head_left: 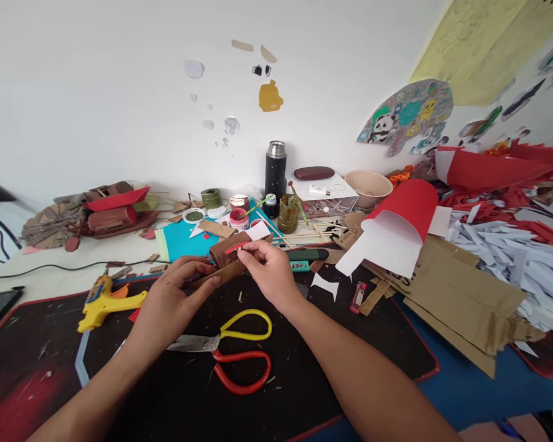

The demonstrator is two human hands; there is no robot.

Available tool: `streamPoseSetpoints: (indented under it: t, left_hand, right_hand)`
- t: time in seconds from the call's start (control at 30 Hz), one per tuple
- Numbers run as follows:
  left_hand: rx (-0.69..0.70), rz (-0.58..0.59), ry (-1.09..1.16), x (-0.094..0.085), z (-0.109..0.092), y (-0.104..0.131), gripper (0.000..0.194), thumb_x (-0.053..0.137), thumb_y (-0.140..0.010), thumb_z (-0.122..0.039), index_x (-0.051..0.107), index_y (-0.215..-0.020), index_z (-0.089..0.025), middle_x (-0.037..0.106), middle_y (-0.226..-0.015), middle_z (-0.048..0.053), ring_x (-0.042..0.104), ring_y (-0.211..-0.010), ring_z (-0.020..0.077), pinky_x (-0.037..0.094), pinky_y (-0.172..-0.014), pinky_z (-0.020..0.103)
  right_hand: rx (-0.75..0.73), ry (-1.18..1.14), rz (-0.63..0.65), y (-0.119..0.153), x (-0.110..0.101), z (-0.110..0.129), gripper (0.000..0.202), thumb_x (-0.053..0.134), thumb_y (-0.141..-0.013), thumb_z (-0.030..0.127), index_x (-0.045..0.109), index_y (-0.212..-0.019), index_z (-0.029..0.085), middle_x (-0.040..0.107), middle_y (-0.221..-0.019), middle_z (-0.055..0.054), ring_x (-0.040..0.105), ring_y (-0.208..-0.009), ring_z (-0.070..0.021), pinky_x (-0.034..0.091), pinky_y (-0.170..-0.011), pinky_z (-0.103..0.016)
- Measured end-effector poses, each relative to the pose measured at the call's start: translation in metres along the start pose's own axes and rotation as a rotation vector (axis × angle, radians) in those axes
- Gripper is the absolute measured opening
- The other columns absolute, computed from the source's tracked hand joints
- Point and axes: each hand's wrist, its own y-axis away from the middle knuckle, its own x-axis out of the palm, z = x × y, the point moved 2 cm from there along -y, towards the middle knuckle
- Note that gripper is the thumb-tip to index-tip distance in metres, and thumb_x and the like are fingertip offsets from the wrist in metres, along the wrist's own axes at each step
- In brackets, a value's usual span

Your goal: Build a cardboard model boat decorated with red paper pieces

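Note:
Between my hands is a brown-painted cardboard model (227,247), tilted above the dark mat. My left hand (177,294) is closed round its left end, thumb along the near edge. A small red paper strip (236,247) is pinched in the fingertips of my right hand (270,270), lying against the model's top. White paper (258,231) shows just behind those fingers. Scissors (219,344) with one yellow and one red handle lie below my hands, their blades partly hidden by my left wrist. To the left rests a yellow glue gun (110,301).
Paint pots (238,217), a jar (288,213) and a black thermos (275,169) stand behind my hands. On the right are curled red paper (408,209), cardboard sheets (461,301) and white paper scraps (511,245). Brown cardboard models (113,218) sit at the back left. A black cable (74,268) crosses the table.

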Motion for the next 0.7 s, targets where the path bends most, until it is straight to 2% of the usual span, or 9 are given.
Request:
streamPoseSetpoints:
  t: [0.3,0.47,0.7]
  left_hand:
    - [0.045,-0.028,-0.091,-0.001,-0.007,0.002,0.026,0.066,-0.093,-0.051,0.074,-0.093,-0.027,0.075,-0.11,0.005,0.072,-0.103,0.0257,0.057,-0.094,0.037]
    - [0.094,-0.049,-0.141,0.0,-0.012,0.002,0.024,0.063,-0.094,-0.049,0.073,-0.094,-0.026,0.074,-0.108,0.006,0.072,-0.1,0.0263,0.059,-0.091,0.038]
    - [0.084,-0.041,-0.137,0.0,-0.015,0.003,0.023,0.063,-0.094,-0.048,0.071,-0.094,-0.026,0.075,-0.108,0.006,0.073,-0.101,0.0277,0.059,-0.089,0.039]
  right_hand:
    - [-0.001,0.061,-0.003,0.001,0.0,0.0,0.021,0.07,-0.091,0.041,0.075,-0.09,0.02,0.059,-0.065,0.004,0.053,-0.061,-0.0146,0.042,-0.063,-0.029]
    - [0.011,0.055,-0.006,0.001,0.0,0.002,0.02,0.07,-0.091,0.04,0.076,-0.09,0.021,0.058,-0.064,0.004,0.051,-0.06,-0.0143,0.042,-0.061,-0.028]
    - [0.02,0.014,-0.004,0.0,-0.002,0.003,0.02,0.072,-0.09,0.041,0.077,-0.088,0.021,0.056,-0.064,0.003,0.047,-0.059,-0.0143,0.04,-0.059,-0.028]
